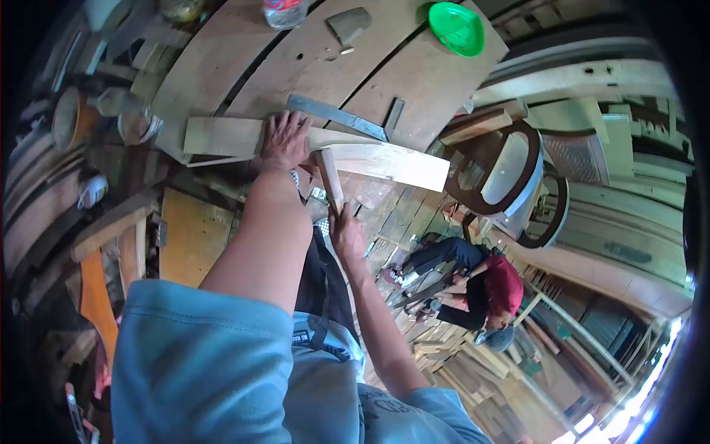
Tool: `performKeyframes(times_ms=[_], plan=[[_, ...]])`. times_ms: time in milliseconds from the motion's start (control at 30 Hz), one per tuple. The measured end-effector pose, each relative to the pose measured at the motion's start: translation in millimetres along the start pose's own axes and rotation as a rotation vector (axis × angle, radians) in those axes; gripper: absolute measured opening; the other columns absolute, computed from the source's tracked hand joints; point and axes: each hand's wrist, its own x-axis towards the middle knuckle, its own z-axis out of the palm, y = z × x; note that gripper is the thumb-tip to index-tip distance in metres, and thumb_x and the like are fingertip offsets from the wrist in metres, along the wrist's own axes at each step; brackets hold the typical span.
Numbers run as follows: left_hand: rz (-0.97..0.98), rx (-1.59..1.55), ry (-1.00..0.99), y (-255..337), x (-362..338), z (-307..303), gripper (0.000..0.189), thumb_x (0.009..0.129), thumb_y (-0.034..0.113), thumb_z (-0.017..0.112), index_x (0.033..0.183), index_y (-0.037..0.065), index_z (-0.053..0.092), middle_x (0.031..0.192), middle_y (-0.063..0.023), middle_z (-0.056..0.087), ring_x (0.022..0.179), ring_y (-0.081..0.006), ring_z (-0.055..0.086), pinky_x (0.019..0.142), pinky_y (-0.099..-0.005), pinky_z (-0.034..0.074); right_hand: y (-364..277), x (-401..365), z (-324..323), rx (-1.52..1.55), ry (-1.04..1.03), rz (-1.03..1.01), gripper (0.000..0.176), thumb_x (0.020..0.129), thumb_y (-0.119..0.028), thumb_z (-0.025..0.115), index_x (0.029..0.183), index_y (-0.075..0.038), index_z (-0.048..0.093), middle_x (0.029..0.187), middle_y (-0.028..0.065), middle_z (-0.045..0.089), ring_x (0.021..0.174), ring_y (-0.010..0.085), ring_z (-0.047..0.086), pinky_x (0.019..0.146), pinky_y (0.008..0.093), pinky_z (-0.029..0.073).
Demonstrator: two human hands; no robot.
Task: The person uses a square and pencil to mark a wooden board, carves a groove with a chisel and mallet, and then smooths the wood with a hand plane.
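Observation:
My left hand [285, 139] lies palm down on a pale wooden board [225, 138], its fingers spread and reaching the far edge. The board lies along the near side of the plank workbench, and its right end stretches past the bench. In my right hand [347, 235], closed fingers grip a wooden-handled tool [330, 181]. Its upper end meets the board's near edge just right of my left hand; what sort of head it has I cannot make out. Behind the board lies a try square [336, 117], with its metal blade close to my left hand.
On the workbench [274, 74] are a green dish [456, 29], a plastic bottle [285, 11] and a flat metal scraper-like piece [348, 27]. Wooden chair parts [510, 170] stand at right. A person in red [503, 285] sits low beyond, among scrap wood [473, 370].

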Motion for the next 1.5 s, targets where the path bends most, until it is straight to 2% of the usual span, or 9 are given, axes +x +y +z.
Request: performKeyframes(times_ms=[267, 367, 433, 933, 1100, 1167, 1300, 1400, 1500], plan=[[-0.019, -0.028, 0.044, -4.3, -3.0, 1.9, 0.045, 0.08, 0.025, 0.05, 0.122, 0.012, 0.051, 0.131, -0.0138, 0.042, 0.125, -0.0312, 0.034, 0.105, -0.0513, 0.022, 7.5, 25.1, -48.9, 1.08, -0.008, 0.367, 0.031, 0.094, -0.031, 0.047, 0.099, -0.001, 0.043, 0.066, 0.0067, 0.055, 0.057, 0.0167, 0.057, 0.051, 0.0278, 0.046], [-0.029, 0.018, -0.055, -5.0, 1.0, -0.8, 0.044, 0.082, 0.028, 0.049, 0.124, 0.015, 0.05, 0.136, -0.0116, 0.039, 0.127, -0.0298, 0.033, 0.104, -0.0524, 0.022, 49.5, 33.9, -18.6, 0.291, 0.352, -0.249, 0.052, 0.092, -0.028, 0.051, 0.136, -0.005, 0.033, 0.111, 0.0215, 0.051, 0.088, 0.0282, 0.059, 0.076, 0.0348, 0.049], [-0.009, 0.012, -0.011, -5.6, 0.1, -6.7, 0.044, 0.082, 0.027, 0.05, 0.124, 0.015, 0.05, 0.135, -0.0119, 0.04, 0.127, -0.0306, 0.033, 0.104, -0.0525, 0.022, 11.7, 18.1, -50.9, 0.386, 0.136, 0.014, 0.072, 0.085, -0.028, 0.058, 0.142, -0.006, 0.02, 0.126, 0.0317, 0.04, 0.11, 0.0457, 0.046, 0.09, 0.0456, 0.041], [0.08, 0.025, 0.119, -10.6, -1.9, 2.8, 0.04, 0.076, 0.019, 0.054, 0.114, 0.01, 0.053, 0.121, -0.0133, 0.047, 0.117, -0.0316, 0.04, 0.098, -0.0528, 0.028, -20.9, 3.3, 6.9, -0.087, -0.025, -0.107, 0.083, 0.082, -0.033, 0.06, 0.143, -0.009, 0.01, 0.103, 0.0256, 0.055, 0.08, 0.041, 0.061, 0.068, 0.0471, 0.05], [0.129, 0.068, 0.285, -14.1, 2.3, 21.4, 0.033, 0.075, 0.017, 0.053, 0.107, 0.01, 0.053, 0.115, -0.0125, 0.051, 0.111, -0.0314, 0.044, 0.089, -0.049, 0.033, -29.6, 5.8, 9.9, 0.205, 0.282, 0.367, 0.081, 0.08, -0.035, 0.06, 0.143, -0.012, 0.014, 0.101, 0.0251, 0.055, 0.078, 0.0417, 0.06, 0.066, 0.0476, 0.05], [0.175, 0.073, 0.26, -12.1, 2.3, 8.0, 0.031, 0.075, 0.016, 0.053, 0.106, 0.01, 0.052, 0.112, -0.0127, 0.051, 0.111, -0.0316, 0.044, 0.088, -0.0486, 0.034, -9.6, 2.7, 4.9, -0.048, -0.157, -0.052, 0.081, 0.08, -0.036, 0.061, 0.143, -0.016, 0.015, 0.104, 0.0243, 0.054, 0.079, 0.0417, 0.06, 0.067, 0.0474, 0.05], [0.101, 0.098, 0.191, -9.4, -2.3, 6.7, 0.028, 0.076, 0.015, 0.052, 0.103, 0.009, 0.052, 0.11, -0.0135, 0.051, 0.109, -0.0322, 0.045, 0.087, -0.0481, 0.035, -4.3, 12.0, 26.9, 0.169, 0.426, 0.231, 0.083, 0.081, -0.038, 0.059, 0.145, -0.016, 0.009, 0.102, 0.0237, 0.054, 0.077, 0.0365, 0.062, 0.062, 0.0457, 0.051], [0.122, 0.085, 0.166, -6.1, 0.0, -2.3, 0.027, 0.077, 0.016, 0.051, 0.103, 0.008, 0.052, 0.109, -0.0138, 0.051, 0.108, -0.0322, 0.046, 0.085, -0.0479, 0.035, 3.5, 1.6, -21.9, -0.081, -0.07, -0.007, 0.078, 0.083, -0.04, 0.057, 0.143, -0.012, 0.016, 0.102, 0.0238, 0.055, 0.077, 0.0384, 0.062, 0.064, 0.0451, 0.052], [0.124, 0.102, 0.182, -6.6, 0.6, -0.1, 0.026, 0.077, 0.015, 0.05, 0.103, 0.008, 0.052, 0.109, -0.0139, 0.051, 0.107, -0.0319, 0.046, 0.084, -0.0476, 0.036, 3.0, 5.2, -11.3, 0.093, 0.271, 0.225, 0.078, 0.082, -0.037, 0.058, 0.144, -0.019, 0.014, 0.103, 0.0239, 0.055, 0.075, 0.0385, 0.062, 0.063, 0.0458, 0.051]])
